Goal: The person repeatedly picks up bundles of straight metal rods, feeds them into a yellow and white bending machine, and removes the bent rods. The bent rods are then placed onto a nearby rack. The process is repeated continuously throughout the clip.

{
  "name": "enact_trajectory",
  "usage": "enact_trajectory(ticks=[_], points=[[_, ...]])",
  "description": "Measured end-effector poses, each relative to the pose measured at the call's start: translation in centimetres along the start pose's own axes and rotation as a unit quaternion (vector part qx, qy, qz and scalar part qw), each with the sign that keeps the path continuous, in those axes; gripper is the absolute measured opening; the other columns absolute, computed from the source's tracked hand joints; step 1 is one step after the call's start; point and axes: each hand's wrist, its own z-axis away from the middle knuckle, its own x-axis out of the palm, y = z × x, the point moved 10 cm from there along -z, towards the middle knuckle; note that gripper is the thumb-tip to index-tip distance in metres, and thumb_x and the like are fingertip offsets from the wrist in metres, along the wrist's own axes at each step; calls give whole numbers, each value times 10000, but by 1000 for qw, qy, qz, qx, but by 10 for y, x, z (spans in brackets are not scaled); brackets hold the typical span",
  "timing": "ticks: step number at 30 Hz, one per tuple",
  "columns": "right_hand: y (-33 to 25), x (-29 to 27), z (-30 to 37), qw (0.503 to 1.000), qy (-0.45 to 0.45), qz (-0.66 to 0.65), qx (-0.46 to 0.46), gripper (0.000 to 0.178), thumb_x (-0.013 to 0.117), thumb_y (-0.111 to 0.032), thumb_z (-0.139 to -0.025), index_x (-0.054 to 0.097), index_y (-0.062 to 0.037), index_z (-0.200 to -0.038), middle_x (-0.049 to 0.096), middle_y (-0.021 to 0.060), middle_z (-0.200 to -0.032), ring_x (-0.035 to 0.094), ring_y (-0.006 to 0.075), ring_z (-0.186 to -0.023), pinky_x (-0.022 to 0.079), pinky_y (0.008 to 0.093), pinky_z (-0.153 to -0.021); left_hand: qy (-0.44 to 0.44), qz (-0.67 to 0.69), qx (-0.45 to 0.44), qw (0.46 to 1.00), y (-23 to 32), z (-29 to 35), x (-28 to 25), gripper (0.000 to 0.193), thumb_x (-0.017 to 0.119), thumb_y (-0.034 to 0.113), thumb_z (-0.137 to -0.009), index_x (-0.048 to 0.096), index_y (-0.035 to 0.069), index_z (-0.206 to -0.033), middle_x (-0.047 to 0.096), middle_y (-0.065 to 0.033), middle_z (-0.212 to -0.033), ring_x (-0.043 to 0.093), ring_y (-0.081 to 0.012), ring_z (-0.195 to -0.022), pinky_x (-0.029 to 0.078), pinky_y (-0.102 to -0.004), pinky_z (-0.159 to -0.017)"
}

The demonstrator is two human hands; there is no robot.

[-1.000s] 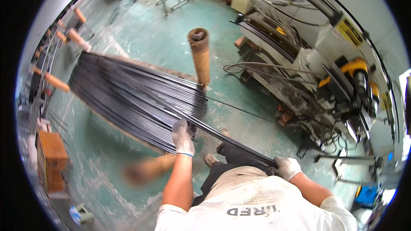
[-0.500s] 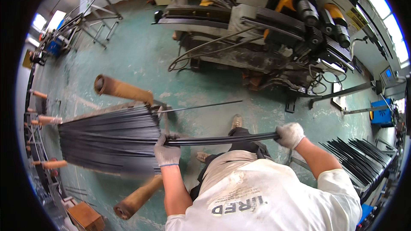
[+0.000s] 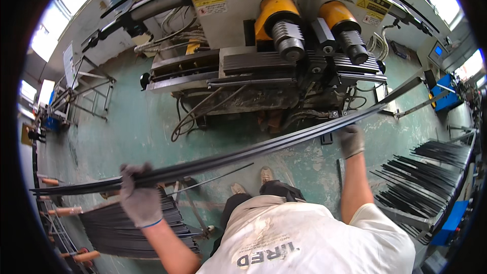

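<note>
A long bundle of thin black rods (image 3: 253, 151) stretches across in front of me, from the far left to the upper right, its right end higher in the picture. My left hand (image 3: 139, 198), in a grey work glove, is closed round the bundle toward its left end; motion blurs the fingertips. Farther along, my right hand (image 3: 351, 142), also gloved, grips the bundle from below, its fingers partly hidden by the rods. Below my left hand lies a broad stack of similar dark rods (image 3: 109, 231).
A large machine (image 3: 238, 102) with two yellow-collared threaded rollers stands ahead. More black rods lie on a rack (image 3: 406, 216) at right. One thin rod (image 3: 215, 176) juts from the left stack. Metal frames (image 3: 91, 89) stand at the far left; a blue box (image 3: 446, 93) is at far right.
The bundle has been lifted off the left stack and carried forward, now spanning wide between both hands. My left hand shifted left along with it. The view has turned, bringing the machine more central.
</note>
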Motion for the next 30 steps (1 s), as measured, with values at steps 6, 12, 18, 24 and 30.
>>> enact_trajectory(ticks=[6, 12, 18, 24, 30], points=[[13, 173, 64, 929, -127, -326, 123, 251, 526, -34, -1108, 628, 54, -1320, 693, 218, -1319, 676, 387, -1259, 552, 547, -1164, -178, -38, -102, 978, -110, -63, 118, 335, 680, 262, -1104, 645, 46, -1357, 715, -113, -1250, 677, -318, -1224, 482, -582, -1196], [-45, 114, 6, 935, -29, -354, -23, 206, 701, -180, -1099, 724, -32, -1240, 753, 90, -1102, 727, 262, -1050, 635, 418, -967, -209, -47, -34, 976, -4, -179, 80, 380, 675, 253, -1106, 640, -25, -1363, 719, -129, -1284, 671, -299, -1258, 453, -511, -1257], [-84, 162, 13, 968, 91, -229, -55, 434, 789, -301, -1055, 634, -109, -1411, 759, 71, -1183, 731, 289, -1046, 629, 483, -902, -161, -45, -48, 985, -36, -285, 12, 300, 704, 276, -1090, 716, 0, -1208, 743, -120, -1162, 693, -300, -1167, 495, -516, -1206], [-89, 214, -11, 942, 32, -304, -138, 351, 710, -284, -1055, 696, -75, -1337, 769, 97, -1178, 735, 286, -1045, 609, 480, -998, -95, -24, -168, 981, -139, -348, -16, 320, 690, 290, -1096, 739, -20, -1155, 776, -146, -1161, 715, -323, -1165, 545, -489, -1138], [-79, 257, -47, 952, 17, -294, -81, 316, 595, -318, -1098, 739, -67, -1227, 795, 126, -1085, 768, 298, -1033, 611, 432, -885, 0, -12, -221, 975, -208, -366, -24, 282, 681, 250, -1097, 755, -15, -1158, 784, -144, -1176, 724, -319, -1161, 561, -492, -1127]])
